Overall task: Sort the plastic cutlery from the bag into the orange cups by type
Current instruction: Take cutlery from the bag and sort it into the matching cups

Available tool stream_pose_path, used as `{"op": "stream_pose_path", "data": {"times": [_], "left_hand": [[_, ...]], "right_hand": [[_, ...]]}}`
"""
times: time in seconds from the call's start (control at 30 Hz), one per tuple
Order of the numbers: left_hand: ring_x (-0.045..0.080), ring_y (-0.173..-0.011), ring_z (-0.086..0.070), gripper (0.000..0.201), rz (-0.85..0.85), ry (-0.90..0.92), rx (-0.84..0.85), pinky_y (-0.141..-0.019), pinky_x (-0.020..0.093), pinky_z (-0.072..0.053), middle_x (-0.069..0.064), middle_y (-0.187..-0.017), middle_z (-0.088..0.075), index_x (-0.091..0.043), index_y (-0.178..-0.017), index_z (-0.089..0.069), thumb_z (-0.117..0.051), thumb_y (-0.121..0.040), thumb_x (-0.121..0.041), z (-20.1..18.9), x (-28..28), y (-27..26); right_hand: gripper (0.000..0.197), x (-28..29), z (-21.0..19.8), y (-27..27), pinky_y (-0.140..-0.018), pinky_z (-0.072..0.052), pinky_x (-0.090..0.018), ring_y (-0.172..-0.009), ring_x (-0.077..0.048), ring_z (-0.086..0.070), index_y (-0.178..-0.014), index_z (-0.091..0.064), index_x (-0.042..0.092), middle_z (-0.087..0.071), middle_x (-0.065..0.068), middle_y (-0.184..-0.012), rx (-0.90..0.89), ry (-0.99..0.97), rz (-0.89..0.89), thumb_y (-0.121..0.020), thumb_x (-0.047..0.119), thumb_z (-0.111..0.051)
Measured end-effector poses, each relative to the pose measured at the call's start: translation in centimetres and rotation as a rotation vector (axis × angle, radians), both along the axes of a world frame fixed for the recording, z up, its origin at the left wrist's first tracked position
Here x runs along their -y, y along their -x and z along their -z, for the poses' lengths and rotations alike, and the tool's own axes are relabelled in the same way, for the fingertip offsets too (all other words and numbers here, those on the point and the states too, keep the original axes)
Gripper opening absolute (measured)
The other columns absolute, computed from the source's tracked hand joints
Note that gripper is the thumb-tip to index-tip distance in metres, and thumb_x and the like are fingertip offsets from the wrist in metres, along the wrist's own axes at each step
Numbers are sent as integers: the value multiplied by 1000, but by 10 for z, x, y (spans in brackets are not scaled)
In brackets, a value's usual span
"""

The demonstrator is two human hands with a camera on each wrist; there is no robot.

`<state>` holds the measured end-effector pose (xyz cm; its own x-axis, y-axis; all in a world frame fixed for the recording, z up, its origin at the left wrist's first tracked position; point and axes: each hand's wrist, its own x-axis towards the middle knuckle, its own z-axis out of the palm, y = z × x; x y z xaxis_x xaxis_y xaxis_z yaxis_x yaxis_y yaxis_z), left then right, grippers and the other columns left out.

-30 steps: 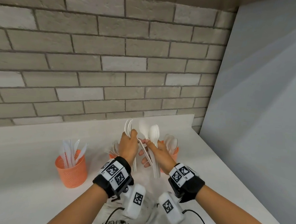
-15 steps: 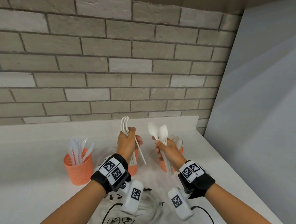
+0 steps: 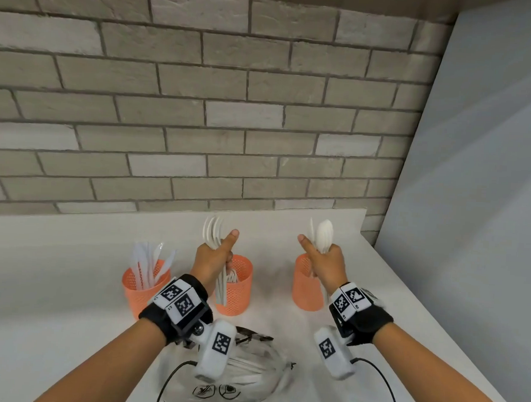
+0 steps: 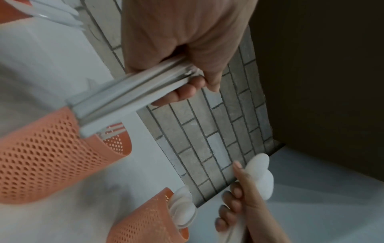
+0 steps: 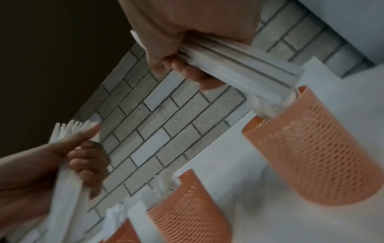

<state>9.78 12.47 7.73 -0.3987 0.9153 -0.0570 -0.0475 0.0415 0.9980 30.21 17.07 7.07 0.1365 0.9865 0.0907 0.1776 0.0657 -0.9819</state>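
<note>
Three orange mesh cups stand in a row on the white counter. The left cup [image 3: 145, 289] holds white knives, the middle cup [image 3: 237, 287] forks, the right cup [image 3: 307, 284] spoons. My left hand [image 3: 216, 255] grips a bunch of white forks [image 3: 213, 230] upright, their handles hanging over the middle cup [image 4: 51, 152]. My right hand [image 3: 324, 262] grips a bunch of white spoons [image 3: 323, 235] above the right cup [image 5: 315, 146]. The handles [image 5: 239, 72] of the spoons reach down to that cup's rim. The clear plastic bag [image 3: 247, 377] lies on the counter near me, with some cutlery inside.
A brick wall [image 3: 201, 103] runs behind the counter, and a grey panel [image 3: 476, 182] closes off the right side. The counter's right edge runs diagonally toward me. Wrist camera cables trail over the bag.
The hands were together over the middle, sharing one mixed bunch. They have pulled apart: the left took the forks left over the middle cup, the right took the spoons right over the right cup.
</note>
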Motion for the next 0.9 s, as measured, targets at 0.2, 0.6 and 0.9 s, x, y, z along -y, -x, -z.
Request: {"op": "stream_pose_path", "data": {"times": [0.2,0.6,0.9], "left_hand": [[8,-33,-41,39,-104,-50,-3,-46,25,-38,-2,-43,-46,-13,-59,-46,-54,-92,-32,-13,-15,20],[15,-52,-46,46,-229,-187,22,-69,30,-41,-7,-38,-47,-15,-52,-47,-55,-91,-38,-14,-57,1],[11,-49,-55,21,-135,-107,-18,-56,23,-49,-3,-53,-59,-12,-70,-56,-64,-87,-20,22,-65,-10]], "right_hand": [[31,-28,-14,-19,-45,-36,-22,-41,-8,-45,-63,-50,15,-48,-2,-55,-238,-127,186,-79,27,-73],[42,-75,28,-6,-36,-34,-11,-31,1,-41,-54,-38,14,-40,-2,-52,-306,-168,187,-87,15,-64],[27,-81,68,-7,-57,-46,-31,-49,-15,-53,-61,-51,11,-53,-9,-57,-184,-106,151,-82,8,-68]]}}
